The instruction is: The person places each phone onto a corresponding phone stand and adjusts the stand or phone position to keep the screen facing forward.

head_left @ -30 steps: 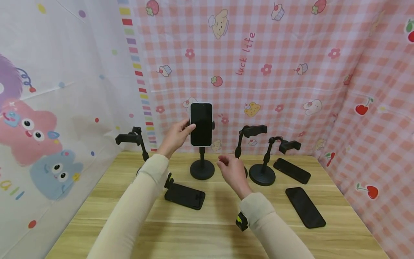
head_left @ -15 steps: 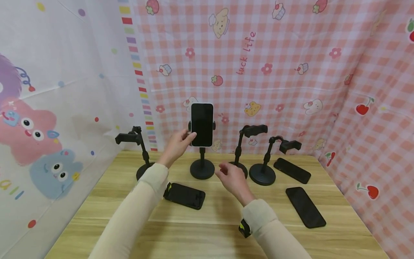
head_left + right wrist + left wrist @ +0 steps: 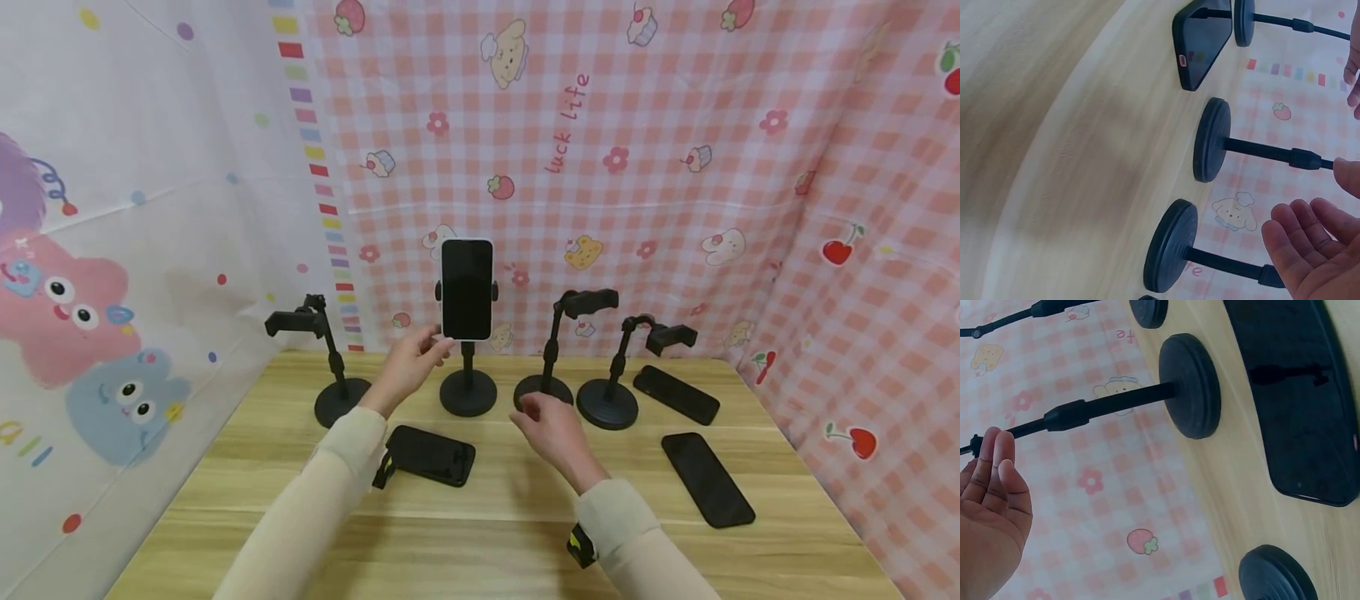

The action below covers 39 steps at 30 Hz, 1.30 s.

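A smartphone (image 3: 467, 290) with a dark screen and pale edge stands upright in the clamp of a black phone stand (image 3: 468, 392). My left hand (image 3: 408, 371) is just by the phone's lower left corner, holding nothing; I cannot tell whether a fingertip touches it. In the left wrist view the left hand's fingers (image 3: 988, 469) are loosely extended near the thin upper part of the stand's pole. My right hand (image 3: 555, 433) hovers in front of another phone stand (image 3: 550, 350), and in the right wrist view its relaxed fingers (image 3: 1307, 231) hold nothing.
Further phone stands with clamps stand at left (image 3: 337, 367) and right (image 3: 613, 383). A phone (image 3: 431, 455) lies before the middle stand. Two more phones, one farther back (image 3: 677, 395) and one nearer (image 3: 708, 480), lie at right. Patterned cloth (image 3: 465, 125) hangs behind the table (image 3: 480, 542).
My left hand has slid down and off the left side of the mounted phone. My right hand has drawn a little down and to the right. The mounted phone stays in place.
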Motion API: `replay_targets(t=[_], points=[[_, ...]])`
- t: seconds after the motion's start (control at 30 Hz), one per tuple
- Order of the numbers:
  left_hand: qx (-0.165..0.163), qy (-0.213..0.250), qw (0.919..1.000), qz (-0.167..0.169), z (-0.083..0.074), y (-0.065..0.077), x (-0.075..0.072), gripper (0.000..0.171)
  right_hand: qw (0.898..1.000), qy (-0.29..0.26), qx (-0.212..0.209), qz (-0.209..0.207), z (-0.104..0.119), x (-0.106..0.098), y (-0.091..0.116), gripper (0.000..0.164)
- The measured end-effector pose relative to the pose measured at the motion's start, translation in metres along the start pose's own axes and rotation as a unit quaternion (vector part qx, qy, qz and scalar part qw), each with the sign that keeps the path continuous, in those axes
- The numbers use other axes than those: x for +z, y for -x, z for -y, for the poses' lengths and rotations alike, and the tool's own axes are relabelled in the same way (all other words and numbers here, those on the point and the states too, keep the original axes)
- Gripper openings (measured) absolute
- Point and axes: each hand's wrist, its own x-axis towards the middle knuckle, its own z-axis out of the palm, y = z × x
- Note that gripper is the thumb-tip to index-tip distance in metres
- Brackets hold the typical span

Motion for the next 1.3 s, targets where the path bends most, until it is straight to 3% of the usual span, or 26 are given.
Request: replay_targets(t=[0.17, 0.6, 0.87, 1.3], points=[[-0.005, -0.034, 0.9994, 0.006, 0.005, 0.007, 0.006, 0.048, 1.0, 0.0, 0.011, 0.005, -0.005, -0.001, 0.005, 0.035], [0.013, -0.134, 0.9879, 0.077, 0.011, 0.033, 0.02, 0.046, 0.998, 0.029, 0.009, 0.053, -0.018, -0.004, 0.011, 0.04], [0.03, -0.212, 0.9705, 0.11, 0.009, 0.037, 0.029, 0.043, 0.995, 0.068, 0.0, 0.077, -0.025, -0.008, 0.012, 0.041], [0.012, -0.297, 0.9384, 0.176, 0.003, 0.044, 0.039, 0.04, 0.989, 0.096, 0.019, 0.108, -0.034, -0.016, 0.013, 0.046]])
